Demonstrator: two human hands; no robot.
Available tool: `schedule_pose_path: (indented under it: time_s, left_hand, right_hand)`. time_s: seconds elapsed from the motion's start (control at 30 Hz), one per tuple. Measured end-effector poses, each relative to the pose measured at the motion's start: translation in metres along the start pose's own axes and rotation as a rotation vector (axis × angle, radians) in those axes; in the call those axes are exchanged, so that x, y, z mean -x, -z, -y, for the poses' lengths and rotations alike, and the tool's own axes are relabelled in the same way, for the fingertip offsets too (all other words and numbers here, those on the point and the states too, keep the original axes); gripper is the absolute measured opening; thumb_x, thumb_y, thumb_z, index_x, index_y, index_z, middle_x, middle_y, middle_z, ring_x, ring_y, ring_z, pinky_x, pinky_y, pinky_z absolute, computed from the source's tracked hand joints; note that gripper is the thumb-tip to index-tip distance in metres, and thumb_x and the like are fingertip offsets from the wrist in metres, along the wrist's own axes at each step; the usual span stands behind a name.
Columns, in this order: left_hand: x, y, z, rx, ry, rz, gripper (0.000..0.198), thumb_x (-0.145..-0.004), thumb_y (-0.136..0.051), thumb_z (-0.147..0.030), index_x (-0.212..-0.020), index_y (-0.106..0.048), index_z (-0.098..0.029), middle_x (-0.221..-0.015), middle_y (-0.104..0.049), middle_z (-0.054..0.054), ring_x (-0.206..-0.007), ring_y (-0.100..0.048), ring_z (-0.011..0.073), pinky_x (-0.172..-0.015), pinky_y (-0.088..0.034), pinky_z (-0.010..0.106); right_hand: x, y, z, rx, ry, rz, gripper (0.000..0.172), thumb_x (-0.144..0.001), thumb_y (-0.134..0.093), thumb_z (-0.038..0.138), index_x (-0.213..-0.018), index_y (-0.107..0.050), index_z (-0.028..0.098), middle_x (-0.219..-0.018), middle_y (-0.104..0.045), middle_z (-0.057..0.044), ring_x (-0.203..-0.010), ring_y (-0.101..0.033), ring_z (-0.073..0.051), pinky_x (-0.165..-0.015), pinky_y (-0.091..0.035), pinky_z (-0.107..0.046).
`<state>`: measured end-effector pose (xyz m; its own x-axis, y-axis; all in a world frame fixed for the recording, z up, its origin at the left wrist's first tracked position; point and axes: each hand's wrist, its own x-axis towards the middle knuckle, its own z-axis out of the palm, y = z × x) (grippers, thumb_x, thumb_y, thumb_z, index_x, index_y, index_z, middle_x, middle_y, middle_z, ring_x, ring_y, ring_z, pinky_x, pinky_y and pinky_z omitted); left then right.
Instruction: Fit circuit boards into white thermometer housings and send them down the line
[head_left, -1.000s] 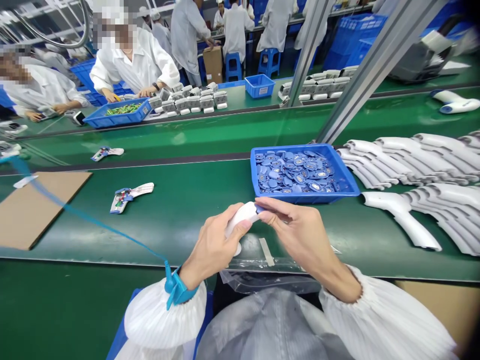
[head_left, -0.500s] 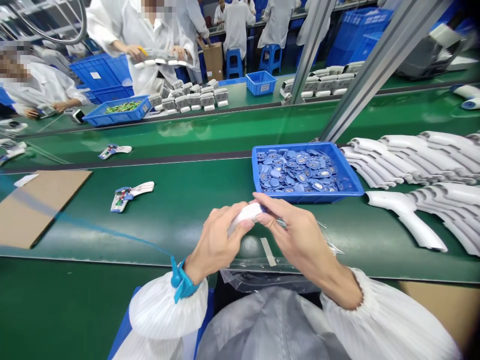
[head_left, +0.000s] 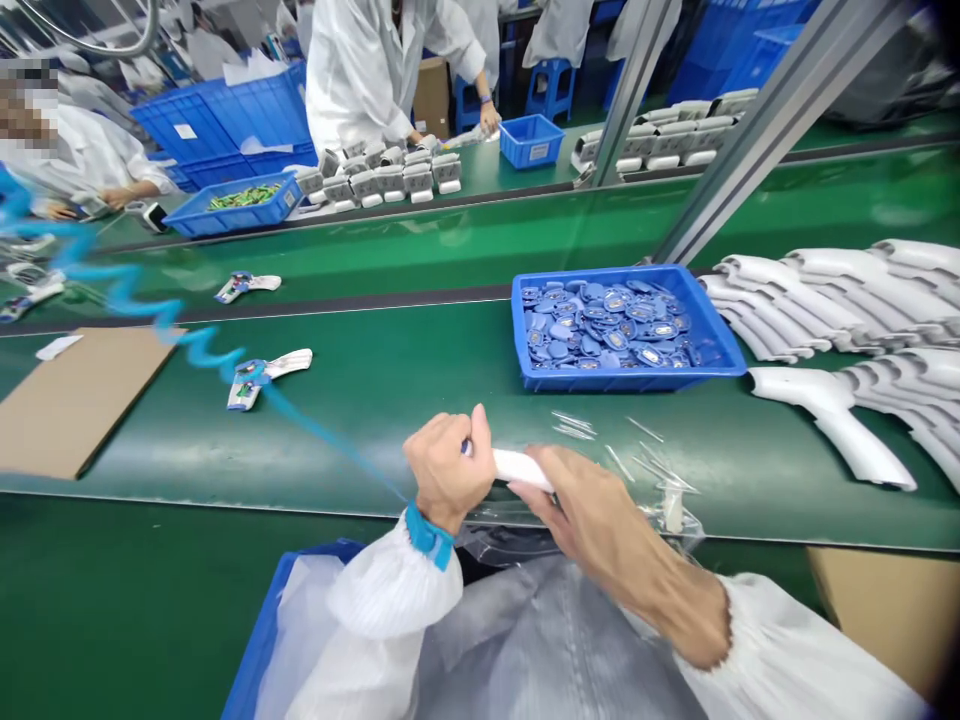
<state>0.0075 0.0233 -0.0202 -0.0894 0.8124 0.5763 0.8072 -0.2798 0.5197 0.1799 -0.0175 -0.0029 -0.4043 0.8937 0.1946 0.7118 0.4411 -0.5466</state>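
Over the green assembly belt [head_left: 352, 450], the left hand [head_left: 442, 470] is closed in a firm grip around one end of a white plastic housing [head_left: 521, 466], with a small blue part showing at the fingers. The right hand [head_left: 592, 510] is curled narrowly around the other end, its fingers [head_left: 570, 490] pressed against the housing. Torn strips of clear plastic film [head_left: 660, 480] lie just beside the right hand. A blue tray [head_left: 630, 380] of blue oval components [head_left: 615, 325] stands ahead of both hands. Stacked white gun-shaped housings [head_left: 825, 300] lie to its right. A blue coiled cord [head_left: 180, 320] runs from a blue wrist strap [head_left: 430, 535] on the left wrist
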Motion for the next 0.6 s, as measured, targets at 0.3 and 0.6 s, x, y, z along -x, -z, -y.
schedule_pose_path:
  time_s: [0.3, 0.6]
  left_hand:
    - [-0.001, 0.031, 0.02, 0.392, 0.286, 0.07, 0.035, -0.099, -0.05, -0.044, -0.084, -0.069, -0.02, -0.089, -0.07, 0.007, -0.087, -0.064, 0.0197, -0.08, -0.048, 0.032]
    - [-0.01, -0.01, 0.027, 0.422, 0.622, -0.029, 0.056, -0.096, -0.053, -0.047, -0.048, -0.048, -0.02, -0.048, -0.049, -0.001, -0.049, -0.047, 0.0121, -0.054, -0.038, 0.027]
  right_hand:
    - [-0.019, -0.008, 0.01, -0.874, -0.91, 0.337, 0.052, -0.096, -0.034, 0.067, -0.077, -0.05, 0.021, -0.049, -0.027, 0.01, -0.043, -0.022, -0.009, -0.046, -0.019, -0.025]
    - [-0.028, -0.036, 0.04, -0.059, -0.261, 0.371, 0.03, -0.104, -0.038, 0.035, -0.114, -0.062, 0.02, -0.086, -0.073, -0.008, -0.069, -0.067, -0.021, -0.06, -0.039, -0.03]
